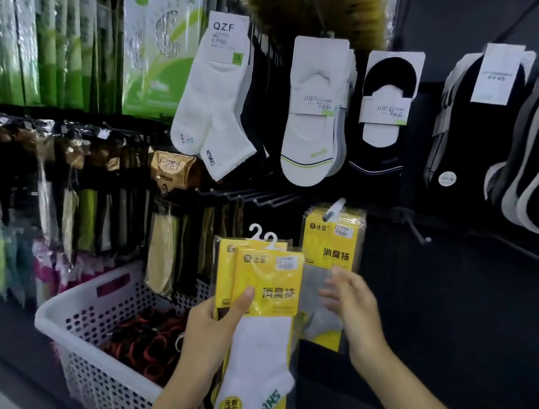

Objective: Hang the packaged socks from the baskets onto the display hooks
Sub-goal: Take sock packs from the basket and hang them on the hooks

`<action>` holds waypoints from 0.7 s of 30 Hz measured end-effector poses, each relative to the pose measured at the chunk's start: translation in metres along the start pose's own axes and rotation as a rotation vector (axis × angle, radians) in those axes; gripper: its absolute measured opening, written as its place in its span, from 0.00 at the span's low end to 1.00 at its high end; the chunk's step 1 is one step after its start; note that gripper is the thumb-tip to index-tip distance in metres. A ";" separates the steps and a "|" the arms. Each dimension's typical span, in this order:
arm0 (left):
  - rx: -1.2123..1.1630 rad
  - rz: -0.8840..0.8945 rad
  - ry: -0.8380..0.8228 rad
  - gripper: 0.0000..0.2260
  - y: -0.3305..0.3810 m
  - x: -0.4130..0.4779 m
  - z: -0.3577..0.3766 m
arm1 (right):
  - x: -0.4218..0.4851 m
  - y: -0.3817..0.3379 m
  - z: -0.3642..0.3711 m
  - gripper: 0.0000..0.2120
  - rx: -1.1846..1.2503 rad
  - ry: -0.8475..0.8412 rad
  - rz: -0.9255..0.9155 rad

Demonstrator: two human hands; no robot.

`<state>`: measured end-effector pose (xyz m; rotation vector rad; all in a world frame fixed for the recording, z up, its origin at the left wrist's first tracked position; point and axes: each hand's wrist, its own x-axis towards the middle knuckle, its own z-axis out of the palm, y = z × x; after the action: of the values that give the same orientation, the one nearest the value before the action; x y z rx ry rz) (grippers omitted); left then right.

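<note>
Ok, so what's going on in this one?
A person is stocking a sock display. The left hand grips two yellow sock packs, thumb across the front, with the white hangers pointing up. The right hand is open and blurred, just in front of matching packs hanging on a display hook. A white basket at lower left holds dark and red items.

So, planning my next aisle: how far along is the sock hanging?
Done: yellow packs hang on a display hook. In hand: the left hand grips two more packs; the right hand is open beside the hung ones. Left: those two, plus items in the white basket.
</note>
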<state>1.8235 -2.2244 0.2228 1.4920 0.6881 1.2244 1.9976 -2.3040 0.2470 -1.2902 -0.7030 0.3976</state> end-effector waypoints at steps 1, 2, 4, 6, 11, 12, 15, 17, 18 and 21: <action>-0.019 0.003 -0.035 0.12 -0.001 -0.001 0.004 | -0.012 -0.004 0.005 0.12 0.040 -0.122 0.001; -0.036 0.009 -0.065 0.09 -0.001 -0.003 0.009 | -0.021 -0.006 0.010 0.14 0.071 -0.206 -0.007; -0.057 0.022 -0.121 0.11 -0.002 -0.006 0.017 | -0.032 -0.008 0.014 0.18 0.123 -0.246 -0.033; -0.072 0.020 -0.132 0.12 -0.002 -0.009 0.023 | -0.036 -0.010 0.012 0.16 0.166 -0.212 -0.056; 0.008 0.014 -0.016 0.26 0.001 -0.011 0.021 | -0.029 -0.014 -0.004 0.11 0.151 -0.136 -0.051; 0.028 0.019 0.045 0.25 0.004 -0.010 0.018 | -0.025 -0.015 -0.008 0.10 0.151 -0.106 -0.055; 0.071 0.059 0.133 0.23 0.007 -0.004 0.003 | -0.011 -0.025 -0.018 0.08 0.159 -0.021 -0.087; 0.095 0.066 0.173 0.24 0.008 0.000 -0.007 | 0.001 -0.035 -0.021 0.07 0.118 0.018 -0.129; 0.093 0.054 0.198 0.24 0.008 0.002 -0.012 | 0.008 -0.038 -0.021 0.07 0.090 0.020 -0.151; 0.091 0.022 0.240 0.24 0.009 0.007 -0.021 | 0.022 -0.044 -0.012 0.06 0.000 -0.027 -0.182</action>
<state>1.8047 -2.2136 0.2319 1.4423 0.8986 1.4195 2.0173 -2.3099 0.2940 -1.2108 -0.8363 0.2672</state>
